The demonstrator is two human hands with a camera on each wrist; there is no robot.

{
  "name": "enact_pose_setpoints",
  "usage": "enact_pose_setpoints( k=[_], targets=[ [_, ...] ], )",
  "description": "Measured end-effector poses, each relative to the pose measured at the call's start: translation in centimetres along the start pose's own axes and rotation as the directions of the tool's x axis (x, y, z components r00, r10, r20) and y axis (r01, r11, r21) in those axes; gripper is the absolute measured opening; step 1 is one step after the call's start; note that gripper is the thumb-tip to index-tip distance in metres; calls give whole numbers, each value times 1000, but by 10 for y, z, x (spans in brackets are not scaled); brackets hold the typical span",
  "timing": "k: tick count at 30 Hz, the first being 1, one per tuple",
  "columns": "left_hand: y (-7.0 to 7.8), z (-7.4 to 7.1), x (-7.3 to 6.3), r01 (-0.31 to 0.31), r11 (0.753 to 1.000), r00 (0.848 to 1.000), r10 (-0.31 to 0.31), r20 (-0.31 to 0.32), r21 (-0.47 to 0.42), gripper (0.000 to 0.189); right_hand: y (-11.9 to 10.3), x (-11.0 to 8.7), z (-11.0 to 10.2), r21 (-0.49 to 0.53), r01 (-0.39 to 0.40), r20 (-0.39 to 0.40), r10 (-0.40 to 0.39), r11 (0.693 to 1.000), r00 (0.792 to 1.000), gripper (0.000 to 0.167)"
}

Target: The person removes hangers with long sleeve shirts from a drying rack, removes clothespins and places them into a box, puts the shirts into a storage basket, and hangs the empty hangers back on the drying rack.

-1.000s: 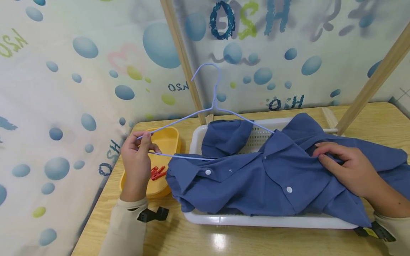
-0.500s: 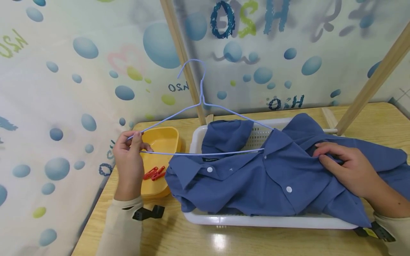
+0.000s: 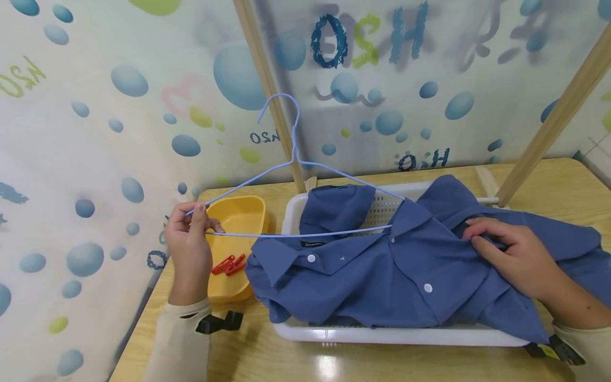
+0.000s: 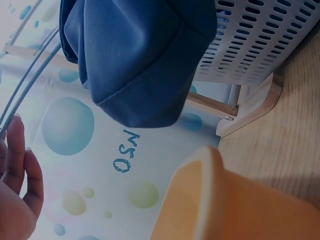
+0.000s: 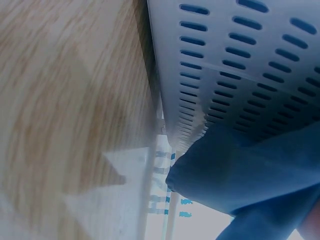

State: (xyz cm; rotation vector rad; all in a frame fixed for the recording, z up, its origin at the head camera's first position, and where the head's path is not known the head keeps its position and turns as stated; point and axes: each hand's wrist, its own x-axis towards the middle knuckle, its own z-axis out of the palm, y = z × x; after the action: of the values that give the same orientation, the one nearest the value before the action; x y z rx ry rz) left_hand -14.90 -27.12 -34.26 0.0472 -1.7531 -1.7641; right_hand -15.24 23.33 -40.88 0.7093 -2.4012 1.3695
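A thin light-blue clothes hanger point(image 3: 260, 174) is pinched at its left corner by my left hand point(image 3: 191, 241). Its hook points up, and its right arm runs in under the collar of a blue button-up shirt point(image 3: 353, 286). My right hand point(image 3: 515, 252) pinches the shirt's front edge near the right side, fingertips partly tucked under the fabric. The shirt lies spread over a white perforated basket point(image 3: 406, 335). In the left wrist view the fingers point(image 4: 15, 150) of my left hand lie at the hanger wire, beside a hanging fold of shirt point(image 4: 135, 65).
A yellow tray point(image 3: 238, 209) with red clothespins point(image 3: 229, 264) stands left of the basket. Wooden poles point(image 3: 269, 90) rise behind on both sides. A patterned curtain point(image 3: 119, 132) hangs at the back and left. Everything stands on a wooden table point(image 3: 267, 355).
My left hand has moved left with the hanger, whose hook shifted left too. More of the hanger's bottom bar now shows above the shirt. My right hand keeps its hold on the shirt.
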Motion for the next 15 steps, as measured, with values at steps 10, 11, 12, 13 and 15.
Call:
enact_pose_setpoints(
  k=[10,11,12,13,15],
  targets=[
    [0,-3,3,-162,981,987,161,-25,-102,6,0,1,0,11,3,-16,-3,1000,1000,25],
    [0,-4,3,-167,980,986,165,-32,-105,6,0,1,0,12,0,-17,0,1000,1000,25],
    [1,-4,3,-170,979,985,167,-37,-114,6,0,1,0,13,-5,-18,5,1000,1000,25],
    [1,-5,4,-172,977,985,168,-41,-124,6,0,0,0,13,-9,-18,9,1000,1000,25],
    [2,-6,4,-179,973,984,174,-50,-144,5,0,0,0,15,-15,-20,15,1000,1000,25]
  ],
)
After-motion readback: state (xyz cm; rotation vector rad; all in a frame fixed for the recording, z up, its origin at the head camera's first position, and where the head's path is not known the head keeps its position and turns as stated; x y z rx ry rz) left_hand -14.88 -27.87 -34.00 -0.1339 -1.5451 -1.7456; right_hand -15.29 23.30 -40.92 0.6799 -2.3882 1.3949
